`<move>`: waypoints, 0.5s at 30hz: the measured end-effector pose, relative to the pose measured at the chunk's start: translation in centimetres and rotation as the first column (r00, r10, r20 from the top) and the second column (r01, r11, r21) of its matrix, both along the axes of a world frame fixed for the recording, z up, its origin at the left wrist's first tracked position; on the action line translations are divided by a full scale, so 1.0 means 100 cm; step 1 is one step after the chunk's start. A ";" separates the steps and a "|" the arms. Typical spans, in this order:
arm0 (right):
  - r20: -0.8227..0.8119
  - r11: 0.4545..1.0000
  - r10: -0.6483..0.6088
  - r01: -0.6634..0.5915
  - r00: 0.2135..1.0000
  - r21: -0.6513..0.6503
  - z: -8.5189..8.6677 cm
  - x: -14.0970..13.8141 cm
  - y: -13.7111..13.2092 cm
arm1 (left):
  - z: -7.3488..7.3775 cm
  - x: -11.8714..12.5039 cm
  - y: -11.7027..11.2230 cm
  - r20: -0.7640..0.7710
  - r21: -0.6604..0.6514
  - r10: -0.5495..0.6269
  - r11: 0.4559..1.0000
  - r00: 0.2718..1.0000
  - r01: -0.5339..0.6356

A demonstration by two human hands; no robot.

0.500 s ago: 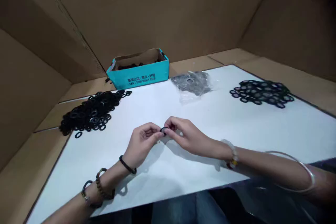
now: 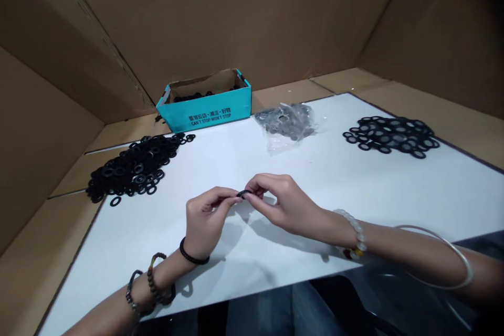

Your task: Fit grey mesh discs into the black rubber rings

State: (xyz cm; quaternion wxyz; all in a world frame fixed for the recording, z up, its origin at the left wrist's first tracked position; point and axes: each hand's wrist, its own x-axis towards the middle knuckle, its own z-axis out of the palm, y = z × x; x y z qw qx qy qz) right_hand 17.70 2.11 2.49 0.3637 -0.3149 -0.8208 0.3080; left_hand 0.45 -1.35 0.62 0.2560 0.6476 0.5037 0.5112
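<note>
The left hand [image 2: 205, 219] and right hand [image 2: 284, 205] meet above the middle of the white worktop [image 2: 397, 194], both forearms reaching in from the near corners. Between them, a black ring [image 2: 244, 193] is pinched at about chest-centre of the scene, lifted just clear of the surface, with fingers partly hiding it. The left hand is almost closed, palm turned inward and fingers curled, its fingertips [image 2: 232, 197] on the ring's left side. The right hand is bent down at the wrist, knuckles up, closing on the ring from the right. Neither hand is spread open; both have hold of this one ring.

A black band [image 2: 191, 253] and two bead strands [image 2: 155, 279] circle the left wrist and forearm. A pale bead bracelet [image 2: 353, 232] and a thin bangle [image 2: 437, 258] sit on the right arm.

Far left on the worktop lies a heap of black rings [image 2: 129, 168]. Far right is a flatter spread of wider rings [image 2: 389, 135]. Between them, at the far edge, sits a clear bag of grey rings [image 2: 285, 122]. Behind it, a teal box [image 2: 208, 114] holds more black rings. Cardboard walls [image 2: 236, 21] surround everything.
</note>
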 end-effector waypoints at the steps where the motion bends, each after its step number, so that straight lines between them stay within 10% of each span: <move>1: 0.000 1.000 0.001 -0.001 1.000 -0.025 0.000 0.000 0.000 | 0.000 0.000 0.000 -0.020 0.007 0.000 1.000 1.000 0.000; 15: -0.046 1.000 -0.017 0.016 0.999 -0.022 0.001 0.001 -0.001 | 0.002 0.006 -0.001 0.150 -0.084 0.021 0.996 0.988 -0.009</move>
